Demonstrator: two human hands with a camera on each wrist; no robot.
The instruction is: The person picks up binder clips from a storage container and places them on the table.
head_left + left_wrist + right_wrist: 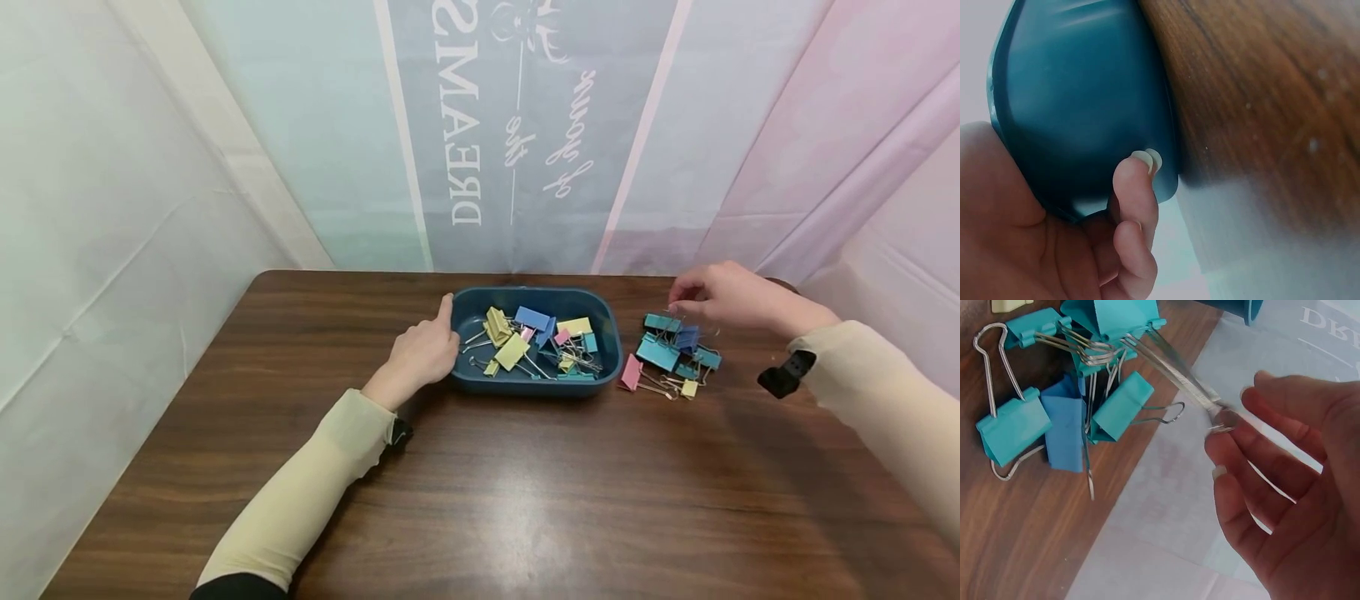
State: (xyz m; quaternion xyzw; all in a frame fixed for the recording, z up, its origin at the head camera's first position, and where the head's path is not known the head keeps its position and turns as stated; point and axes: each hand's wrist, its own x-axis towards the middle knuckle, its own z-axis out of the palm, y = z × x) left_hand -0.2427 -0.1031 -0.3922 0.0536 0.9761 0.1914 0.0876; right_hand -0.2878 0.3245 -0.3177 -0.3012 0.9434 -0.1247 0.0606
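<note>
My left hand [423, 350] grips the left end of a dark blue plastic bin [525, 387]. In the left wrist view its curled fingers [1136, 187] touch the outside of the end wall. Yellow, blue, pink and teal binder clips [513, 352] lie jumbled inside the bin. To the right of it, my right hand [723, 293] is above the back of a small heap of clips. Its fingertips hold the wire handles of a teal binder clip [1125, 319], slightly blurred in the right wrist view. Exact finger contact is partly hidden.
The heap on the brown wooden table [517, 483] also holds a blue clip [1065, 428], more teal clips [1015, 425], a pink clip [631, 372] and a small yellow clip [688, 389]. A printed cloth [517, 208] hangs behind the table's far edge.
</note>
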